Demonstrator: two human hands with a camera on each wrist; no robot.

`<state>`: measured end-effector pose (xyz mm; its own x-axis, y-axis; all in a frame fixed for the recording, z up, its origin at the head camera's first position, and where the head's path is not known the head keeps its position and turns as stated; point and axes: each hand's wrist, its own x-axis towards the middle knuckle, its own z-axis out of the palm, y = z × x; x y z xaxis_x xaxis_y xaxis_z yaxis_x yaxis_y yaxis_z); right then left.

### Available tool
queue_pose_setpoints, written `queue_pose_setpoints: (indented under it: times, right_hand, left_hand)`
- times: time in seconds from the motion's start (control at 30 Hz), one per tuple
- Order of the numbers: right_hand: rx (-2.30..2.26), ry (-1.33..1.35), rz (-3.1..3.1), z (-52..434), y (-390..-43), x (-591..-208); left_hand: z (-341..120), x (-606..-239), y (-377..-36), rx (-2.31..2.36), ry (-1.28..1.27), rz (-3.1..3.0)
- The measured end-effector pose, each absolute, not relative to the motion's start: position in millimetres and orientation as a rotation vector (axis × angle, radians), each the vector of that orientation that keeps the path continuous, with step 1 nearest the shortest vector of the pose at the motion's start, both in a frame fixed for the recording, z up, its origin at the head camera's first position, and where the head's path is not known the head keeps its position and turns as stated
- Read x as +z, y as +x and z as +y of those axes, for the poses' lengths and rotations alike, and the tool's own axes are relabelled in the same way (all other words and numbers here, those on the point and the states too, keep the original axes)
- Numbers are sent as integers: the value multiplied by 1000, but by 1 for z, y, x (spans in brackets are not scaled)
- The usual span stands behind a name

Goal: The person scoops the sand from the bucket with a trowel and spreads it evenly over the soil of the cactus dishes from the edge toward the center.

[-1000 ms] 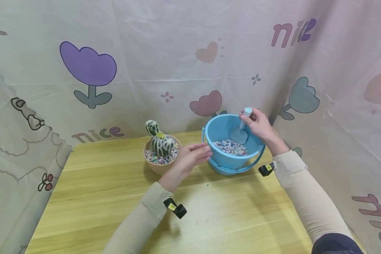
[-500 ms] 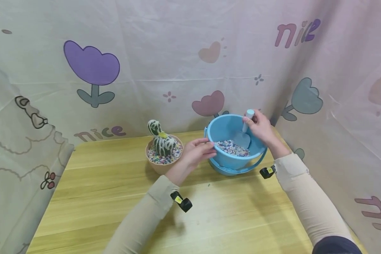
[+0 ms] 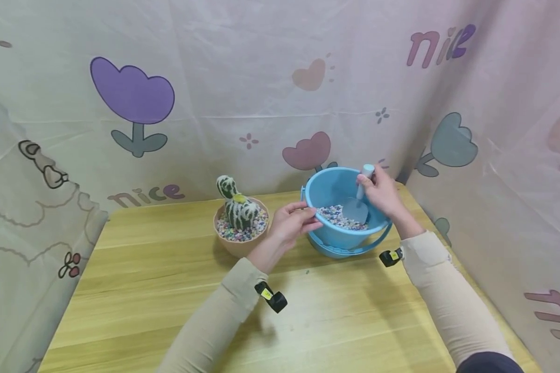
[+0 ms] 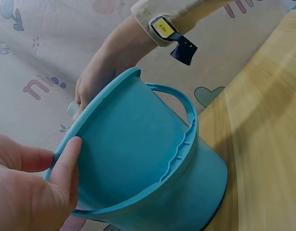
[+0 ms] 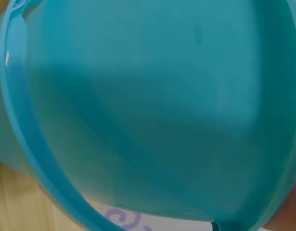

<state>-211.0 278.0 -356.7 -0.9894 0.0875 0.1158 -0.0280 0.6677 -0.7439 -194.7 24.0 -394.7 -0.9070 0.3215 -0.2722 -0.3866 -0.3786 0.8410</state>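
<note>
A blue bucket point(image 3: 340, 239) stands on the table, holding small multicoloured pebbles point(image 3: 336, 215). My right hand point(image 3: 383, 191) grips the upright handle of a small light-blue shovel point(image 3: 356, 210), whose blade dips into the pebbles. With thumb and fingers on either side, my left hand point(image 3: 290, 224) pinches the bucket's rim at its left. The left wrist view shows that pinch close up, with the fingers point(image 4: 66, 163) against the outer wall. The right wrist view is filled mostly by the bucket's outer wall point(image 5: 152, 96), so the shovel is hidden there.
Left of the bucket, a peach-coloured pot point(image 3: 235, 247) holds a cactus point(image 3: 240, 213) set in coloured pebbles. A printed curtain point(image 3: 224, 77) hangs behind the wooden table point(image 3: 168, 295) and along both sides. The bucket's handle point(image 3: 373, 246) hangs down in front.
My left hand has moved right and taken hold of the bucket's rim. My right hand has lowered the shovel, and its blade has sunk further into the pebbles.
</note>
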Motion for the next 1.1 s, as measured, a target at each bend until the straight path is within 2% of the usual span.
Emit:
queue_pose_setpoints:
  times: [0.47, 1.1]
  right_hand:
    - [1205, -81, -2782, 274, -211, -359]
    - [1537, -150, -2794, 271, -215, -357]
  left_hand:
    - [28, -395, -194, 2304, -71, 1478]
    - [28, -397, -194, 2301, -85, 1490]
